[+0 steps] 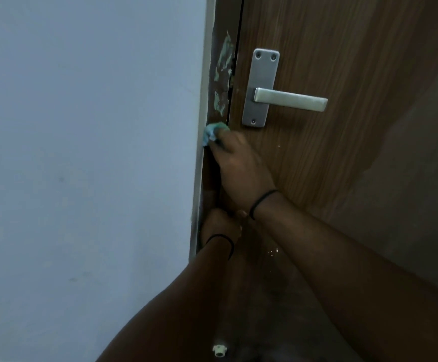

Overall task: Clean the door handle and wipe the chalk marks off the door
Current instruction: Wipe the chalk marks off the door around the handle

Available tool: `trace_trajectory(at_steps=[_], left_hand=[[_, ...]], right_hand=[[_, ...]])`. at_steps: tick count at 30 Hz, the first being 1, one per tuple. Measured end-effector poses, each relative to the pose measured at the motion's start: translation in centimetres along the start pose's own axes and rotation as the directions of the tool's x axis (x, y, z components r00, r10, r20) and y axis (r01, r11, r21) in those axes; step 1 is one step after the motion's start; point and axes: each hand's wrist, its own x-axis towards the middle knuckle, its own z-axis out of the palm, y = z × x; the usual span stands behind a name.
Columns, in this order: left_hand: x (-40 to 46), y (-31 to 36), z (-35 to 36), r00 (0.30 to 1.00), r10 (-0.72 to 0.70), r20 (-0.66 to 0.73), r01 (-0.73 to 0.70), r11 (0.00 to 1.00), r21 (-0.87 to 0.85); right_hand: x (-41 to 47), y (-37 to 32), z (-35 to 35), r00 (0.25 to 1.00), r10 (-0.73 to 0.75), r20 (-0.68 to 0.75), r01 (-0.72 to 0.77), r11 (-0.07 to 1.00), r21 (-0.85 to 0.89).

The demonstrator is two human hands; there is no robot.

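Note:
A brown wooden door (330,61) carries a silver lever handle (291,99) on a silver backplate (261,74). Pale green chalk marks (223,74) streak the dark door frame just left of the handle. My right hand (238,165) is shut on a small light-blue cloth (211,133) and presses it against the frame right below the chalk marks. My left hand (219,226) rests lower against the frame edge, under my right wrist; its fingers are hidden, so its grip cannot be made out.
A pale blue-grey wall (82,152) fills the left half of the view. A few white specks (272,250) dot the door lower down. A small white fitting (219,350) sits near the bottom edge.

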Motion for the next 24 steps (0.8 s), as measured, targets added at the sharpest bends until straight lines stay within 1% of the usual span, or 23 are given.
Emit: trace_trajectory(at_steps=[2,3,4,6,8,9,11,13,15,18,21,22,24], left_hand=[[-0.2,0.0,-0.6,0.992,0.090,-0.083,-0.074,0.980,0.183],[-0.5,0.2,-0.9,0.986,0.123,-0.116,-0.092,0.965,0.245],[-0.7,0.5,-1.0,0.980,0.158,-0.121,-0.120,0.955,0.271],[-0.8,0.9,-1.4,0.973,0.196,-0.118,-0.158,0.948,0.275],[-1.1,1.3,-2.1,0.962,0.240,-0.127,-0.197,0.939,0.281],[-1.2,1.6,-2.4,0.957,0.265,-0.120,-0.222,0.932,0.287],[-1.3,2.1,-2.9,0.949,0.300,-0.101,-0.257,0.915,0.311],[-1.7,2.6,-3.3,0.943,0.317,-0.103,-0.271,0.910,0.312],[-2.0,3.3,-3.5,0.931,0.331,-0.152,-0.274,0.912,0.307],[-2.2,5.1,-3.7,0.918,0.345,-0.195,-0.273,0.907,0.321],[-2.5,6.9,-4.0,0.925,0.324,-0.197,-0.250,0.912,0.324],[-2.6,7.2,-4.1,0.926,0.325,-0.194,-0.253,0.913,0.319],[-2.9,7.4,-4.3,0.926,0.327,-0.191,-0.263,0.918,0.297]], right_hand=[[0.0,0.0,-0.5,0.996,-0.084,0.039,0.087,0.994,-0.072],[0.3,-0.1,-0.8,0.992,-0.117,0.040,0.121,0.986,-0.117],[0.5,-0.2,-1.1,0.990,-0.133,0.049,0.139,0.979,-0.150],[0.2,-0.8,-1.4,0.985,-0.096,0.146,0.127,0.968,-0.215],[-0.9,-1.4,-1.5,0.964,-0.011,0.265,0.095,0.947,-0.306],[-1.2,-1.6,-1.5,0.957,0.029,0.290,0.083,0.927,-0.366],[-0.7,-2.0,-1.7,0.959,0.081,0.271,0.054,0.888,-0.458],[0.8,-2.8,-1.9,0.974,0.112,0.198,0.012,0.846,-0.533],[3.0,-3.4,-2.6,0.977,0.153,0.148,-0.044,0.825,-0.564],[8.0,-3.1,-5.0,0.961,0.263,0.080,-0.161,0.775,-0.612],[12.6,-2.4,-8.0,0.933,0.358,0.026,-0.279,0.769,-0.575],[13.1,-2.3,-8.4,0.930,0.365,0.035,-0.285,0.780,-0.557],[11.8,-2.3,-8.2,0.937,0.340,0.081,-0.251,0.815,-0.522]])
